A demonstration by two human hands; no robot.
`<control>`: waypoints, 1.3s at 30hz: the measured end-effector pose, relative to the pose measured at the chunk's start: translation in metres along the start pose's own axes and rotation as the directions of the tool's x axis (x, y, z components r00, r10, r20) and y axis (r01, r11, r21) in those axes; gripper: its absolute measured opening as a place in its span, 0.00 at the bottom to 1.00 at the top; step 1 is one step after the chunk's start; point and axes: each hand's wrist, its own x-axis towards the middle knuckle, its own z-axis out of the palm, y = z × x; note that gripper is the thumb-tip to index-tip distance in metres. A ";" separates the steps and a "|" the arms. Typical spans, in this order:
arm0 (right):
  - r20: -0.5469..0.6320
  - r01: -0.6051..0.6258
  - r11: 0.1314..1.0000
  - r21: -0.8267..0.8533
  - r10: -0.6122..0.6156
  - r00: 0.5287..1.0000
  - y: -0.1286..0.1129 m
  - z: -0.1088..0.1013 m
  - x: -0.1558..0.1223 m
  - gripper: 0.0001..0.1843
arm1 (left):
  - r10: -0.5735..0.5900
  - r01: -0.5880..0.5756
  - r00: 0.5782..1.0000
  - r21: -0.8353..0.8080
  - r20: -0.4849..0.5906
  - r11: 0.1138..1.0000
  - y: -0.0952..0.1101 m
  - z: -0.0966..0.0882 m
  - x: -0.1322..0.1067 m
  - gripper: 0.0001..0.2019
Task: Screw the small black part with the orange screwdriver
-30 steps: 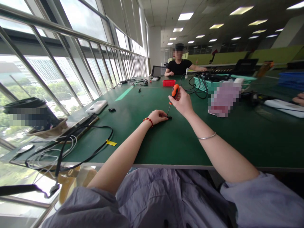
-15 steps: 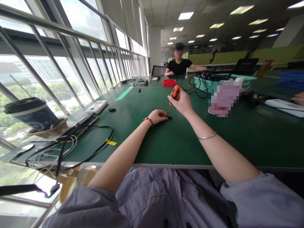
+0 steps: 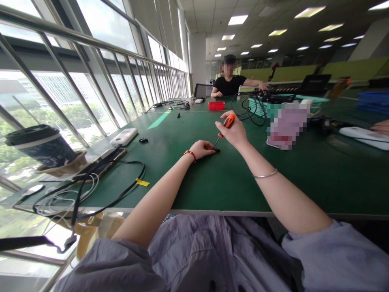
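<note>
My right hand [image 3: 235, 132] is closed around the orange and black handle of a screwdriver [image 3: 228, 121]. Its thin shaft slants down and left, the tip at a small black part [image 3: 217, 150] on the green table [image 3: 237, 182]. Pressed together at that part, the fingers of my left hand [image 3: 203, 149] hold it against the tabletop. Most of the small part is hidden by those fingers, so its kind does not show. A similar small black piece [image 3: 143, 140] lies apart to the left.
Left are a lidded cup [image 3: 42, 146] in a holder, a white box-shaped device [image 3: 123, 137] and looped cables [image 3: 75, 194]. Ahead stands a red tray [image 3: 216, 106]; rightward, a teal basket [image 3: 258, 108] with cables and a blurred pink object [image 3: 287, 127]. A person [image 3: 229, 83] sits opposite.
The screwdriver leans further to the right, its handle slightly lower, and my right hand has turned with it. My left hand stays put. The person opposite has moved a hand near the basket.
</note>
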 end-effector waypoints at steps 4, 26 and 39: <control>0.053 0.022 0.997 0.069 -0.026 0.998 0.001 0.003 0.002 0.11 | -0.003 0.003 1.000 -0.006 -0.005 1.000 -0.001 0.000 0.000 0.12; 0.094 0.037 0.997 -0.062 -0.031 0.995 -0.004 0.005 -0.001 0.11 | 0.000 0.000 1.000 0.022 0.001 1.000 0.001 0.000 0.000 0.11; 0.106 0.073 0.982 -0.174 -0.056 0.993 -0.001 0.008 -0.002 0.19 | 0.009 -0.009 1.000 0.021 -0.006 1.000 0.000 0.000 0.000 0.11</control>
